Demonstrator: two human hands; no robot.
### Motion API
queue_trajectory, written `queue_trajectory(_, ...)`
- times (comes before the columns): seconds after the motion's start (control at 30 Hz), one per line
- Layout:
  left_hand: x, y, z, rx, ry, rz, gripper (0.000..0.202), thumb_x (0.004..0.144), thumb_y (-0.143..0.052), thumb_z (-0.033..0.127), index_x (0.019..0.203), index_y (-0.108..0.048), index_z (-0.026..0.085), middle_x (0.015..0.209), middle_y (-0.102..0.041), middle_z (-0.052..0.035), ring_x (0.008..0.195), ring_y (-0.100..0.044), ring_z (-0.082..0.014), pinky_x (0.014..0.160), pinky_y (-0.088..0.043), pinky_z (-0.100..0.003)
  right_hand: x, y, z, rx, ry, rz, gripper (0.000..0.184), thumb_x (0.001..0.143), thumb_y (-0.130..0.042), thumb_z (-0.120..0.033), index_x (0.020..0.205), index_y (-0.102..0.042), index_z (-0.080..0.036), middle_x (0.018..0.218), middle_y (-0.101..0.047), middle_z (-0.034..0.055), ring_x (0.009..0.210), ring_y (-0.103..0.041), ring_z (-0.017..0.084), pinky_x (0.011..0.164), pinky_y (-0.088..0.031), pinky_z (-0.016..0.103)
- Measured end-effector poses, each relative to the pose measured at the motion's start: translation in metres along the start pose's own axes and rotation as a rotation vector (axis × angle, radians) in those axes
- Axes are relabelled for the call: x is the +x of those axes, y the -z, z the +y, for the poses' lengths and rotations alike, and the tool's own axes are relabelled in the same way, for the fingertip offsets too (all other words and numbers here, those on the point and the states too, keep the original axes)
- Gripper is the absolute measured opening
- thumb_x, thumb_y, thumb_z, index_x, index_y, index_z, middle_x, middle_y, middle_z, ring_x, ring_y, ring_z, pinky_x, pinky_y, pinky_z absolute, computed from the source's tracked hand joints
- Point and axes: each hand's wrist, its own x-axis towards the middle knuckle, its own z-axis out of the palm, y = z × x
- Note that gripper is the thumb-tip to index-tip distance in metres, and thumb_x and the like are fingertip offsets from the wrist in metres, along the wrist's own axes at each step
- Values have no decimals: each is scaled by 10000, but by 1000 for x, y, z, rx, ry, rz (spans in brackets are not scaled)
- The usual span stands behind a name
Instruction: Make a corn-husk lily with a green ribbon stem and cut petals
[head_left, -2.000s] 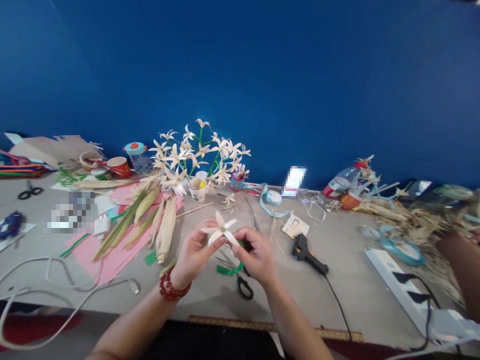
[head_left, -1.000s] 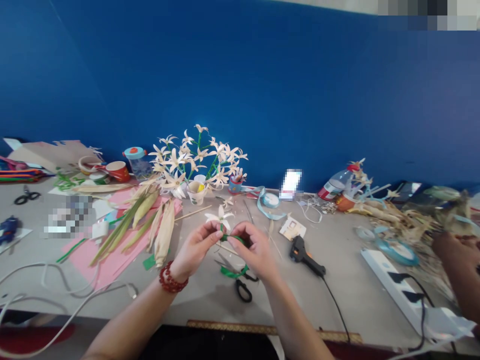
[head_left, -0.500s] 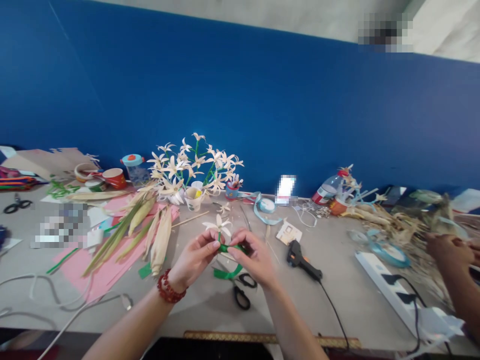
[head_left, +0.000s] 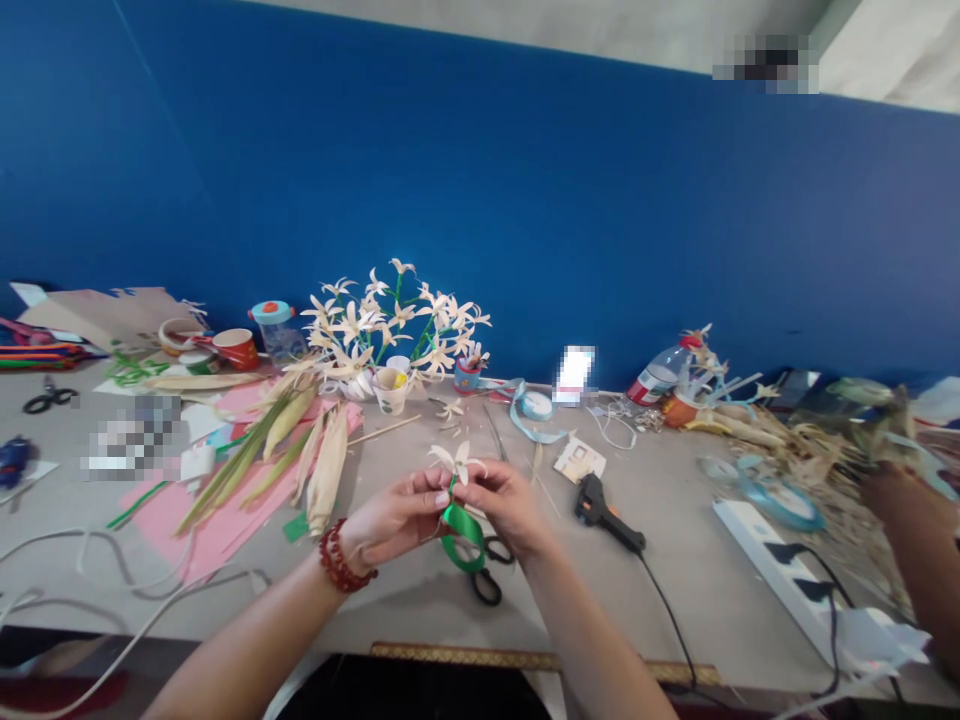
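Note:
My left hand (head_left: 397, 515), with a red bead bracelet at the wrist, is closed on the stem of a cream-white craft flower (head_left: 460, 462). Pressed up against the same stem just under the petals, the fingers of my right hand (head_left: 508, 505) pinch a green ribbon (head_left: 463, 532). The ribbon hangs in a loop below both hands. Beneath it lie scissors (head_left: 487, 588) with black handles, their blades hidden. Behind my hands, a paper cup (head_left: 389, 394) stands below a cluster of similar flowers (head_left: 401, 318) on green stems.
A black glue gun (head_left: 609, 515) with a cord lies at right, near a white power strip (head_left: 776, 575). Corn husks (head_left: 330, 465) rest on pink paper (head_left: 214, 535) at left. White cables (head_left: 150, 590) cross the front left. Another person's hand (head_left: 900, 505) is at far right.
The flower and both hands have shifted slightly right. The green ribbon, earlier stretched between the hands with its end lying lower, now hangs as a loop under the flower.

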Motion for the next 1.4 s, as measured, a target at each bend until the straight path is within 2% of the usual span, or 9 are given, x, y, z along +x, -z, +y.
queue_trajectory(0.17,-4,-6,0,83,-11,-28,155,751,-760,195,856,-650,164,863,-627,-25,757,-606,-135,750,-506,-311,-7,-2,-2,40,-13,-5,253,657,-817,-366,682,-647,-180,633,-617,-18,534,-554,119,520,-472,241)
queue_trajectory(0.27,-6,-9,0,188,-76,14,149,770,-747,216,864,-646,158,895,-618,-29,765,-593,-123,724,-493,-271,-10,-1,-2,10,27,-3,251,680,-799,-382,707,-637,-193,665,-647,-7,553,-592,142,529,-495,260)
queue_trajectory(0.47,-8,-9,-2,479,-240,89,184,791,-723,272,905,-637,155,878,-630,-29,787,-572,-131,752,-462,-252,-8,5,8,-111,140,35,198,714,-781,-356,736,-675,-190,743,-680,8,679,-620,154,641,-504,258)
queue_trajectory(0.57,-7,-12,-3,639,-340,125,190,810,-693,312,913,-644,159,874,-644,-36,823,-580,-160,775,-467,-271,-6,8,15,-135,169,64,206,718,-776,-368,723,-675,-189,734,-667,12,673,-605,151,631,-507,256)
queue_trajectory(0.7,-3,-11,-8,703,-410,145,210,828,-660,341,938,-645,162,899,-651,-49,857,-591,-182,800,-479,-294,-2,9,20,-91,169,50,228,720,-770,-396,722,-669,-192,740,-649,17,649,-599,155,599,-520,271)
queue_trajectory(0.9,3,-1,-11,862,-470,165,202,863,-611,327,969,-639,157,928,-653,-65,854,-605,-191,762,-485,-279,5,14,29,-137,253,75,237,720,-773,-408,712,-674,-193,729,-618,23,702,-582,169,651,-505,289)
queue_trajectory(1.13,5,-3,-8,1211,-591,275,82,863,-567,226,877,-635,183,847,-644,-38,766,-591,-172,717,-462,-269,11,19,39,-186,321,135,220,740,-750,-379,677,-644,-197,689,-547,-1,691,-521,159,669,-454,276)
queue_trajectory(1.27,8,-4,-7,1264,-669,289,55,841,-575,200,825,-628,195,791,-622,-26,742,-567,-176,712,-437,-274,12,18,37,-195,319,158,246,733,-744,-396,657,-620,-198,665,-539,-7,665,-511,159,650,-453,274)
queue_trajectory(1.4,9,-7,-6,1263,-670,263,64,851,-560,205,845,-624,201,827,-619,-38,782,-570,-192,736,-431,-285,10,19,37,-205,322,182,222,743,-736,-388,687,-634,-200,680,-556,-1,678,-519,163,665,-462,279)
